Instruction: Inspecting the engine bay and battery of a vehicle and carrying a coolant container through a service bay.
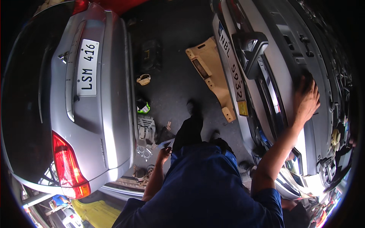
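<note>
My right hand (307,99) lies over the dark upper panel (317,125) at the front of a white car (283,81), its fingers stretched along the surface and no tool showing in it. My left hand (164,154) hangs low beside my left leg with the fingers curled. A thin pale shape shows just above that hand; whether it is held or lies behind on the floor is unclear. Below the grille, a tan flat panel with cutouts (213,72) sits on the floor, partly tucked under the white car's bumper.
A silver car's rear (89,125) stands close on my left, with a red tail lamp (69,163). Beside its bumper are grey metal parts (145,131), a green and black item (143,107) and a tan piece (143,79). Yellow cloth (97,212) lies at lower left.
</note>
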Demonstrator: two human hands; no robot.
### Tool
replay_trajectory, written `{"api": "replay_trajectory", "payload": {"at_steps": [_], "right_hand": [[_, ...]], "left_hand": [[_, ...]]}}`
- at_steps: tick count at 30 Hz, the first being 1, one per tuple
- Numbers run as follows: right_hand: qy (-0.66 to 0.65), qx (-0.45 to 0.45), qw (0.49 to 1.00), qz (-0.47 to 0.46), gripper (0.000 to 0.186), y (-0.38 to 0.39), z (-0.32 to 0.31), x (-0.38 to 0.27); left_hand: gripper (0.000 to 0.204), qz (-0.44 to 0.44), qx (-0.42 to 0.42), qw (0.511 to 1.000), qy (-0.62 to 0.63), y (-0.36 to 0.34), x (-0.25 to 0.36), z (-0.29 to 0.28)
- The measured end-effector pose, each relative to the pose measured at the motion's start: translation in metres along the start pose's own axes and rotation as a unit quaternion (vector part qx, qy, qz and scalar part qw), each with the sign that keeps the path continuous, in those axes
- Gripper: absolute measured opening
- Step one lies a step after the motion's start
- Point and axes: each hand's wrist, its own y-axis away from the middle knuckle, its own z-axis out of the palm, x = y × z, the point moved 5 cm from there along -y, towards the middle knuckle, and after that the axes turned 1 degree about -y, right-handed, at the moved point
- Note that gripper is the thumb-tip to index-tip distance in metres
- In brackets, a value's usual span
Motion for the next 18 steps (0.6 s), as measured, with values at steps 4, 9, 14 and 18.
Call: {"api": "replay_trajectory", "payload": {"at_steps": [4,9,14,18], "right_hand": [[0.004,0.016,1.0,-0.007,0.052,0.0,0.0,-0.002],[-0.123,-0.052,0.99,0.05,0.052,-0.014,-0.008,-0.003],[-0.307,0.114,0.929,0.175,0.041,-0.031,-0.041,-0.071],[-0.476,0.07,0.874,0.072,0.029,-0.031,-0.038,-0.208]], "left_hand": [[0.022,0.013,0.057,0.998,-0.013,-0.03,0.008,-0.024],[0.012,-0.109,0.051,0.987,0.103,-0.074,0.031,-0.065],[0.012,0.114,0.004,0.989,0.094,-0.118,0.029,-0.135],[0.015,-0.182,0.042,0.97,0.153,-0.176,0.046,-0.184]]}}
